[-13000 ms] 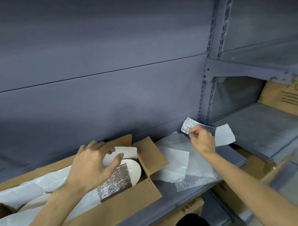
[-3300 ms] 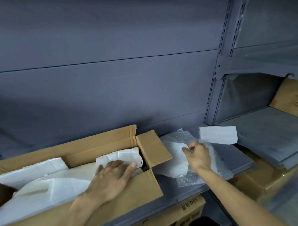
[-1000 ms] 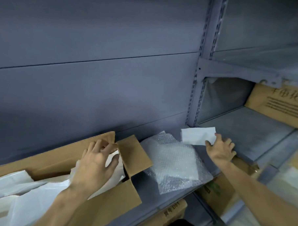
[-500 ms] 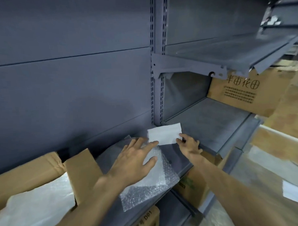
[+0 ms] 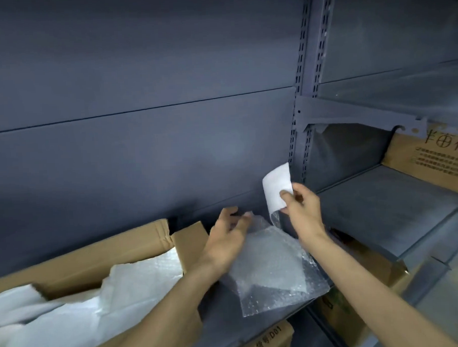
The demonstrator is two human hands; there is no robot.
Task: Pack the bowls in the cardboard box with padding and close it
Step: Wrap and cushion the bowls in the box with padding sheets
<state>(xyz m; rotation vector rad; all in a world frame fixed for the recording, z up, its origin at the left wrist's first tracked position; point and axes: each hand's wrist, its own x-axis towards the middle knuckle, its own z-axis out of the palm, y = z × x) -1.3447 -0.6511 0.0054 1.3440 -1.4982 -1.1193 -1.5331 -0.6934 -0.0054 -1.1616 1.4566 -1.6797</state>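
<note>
Grey shelf (image 5: 255, 319) carries everything. Nearest, the box (image 5: 100, 255) stands open, full of white padding; I see no bowls. My left hand (image 5: 229, 237) presses the bubble wrap (image 5: 274, 271) with spread fingers, so my right hand (image 5: 301, 209) can pinch the foam sheet (image 5: 275, 187) and lift it.

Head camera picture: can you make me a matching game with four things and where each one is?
Things:
1. white sheet
2. bubble wrap
3. white padding
4. printed box

Places:
A. inside the open cardboard box
B. on the shelf to the right
C. pinched in the right hand, lifted up
D. lying on the shelf under the left hand

Pairs: 1-C, 2-D, 3-A, 4-B
</note>
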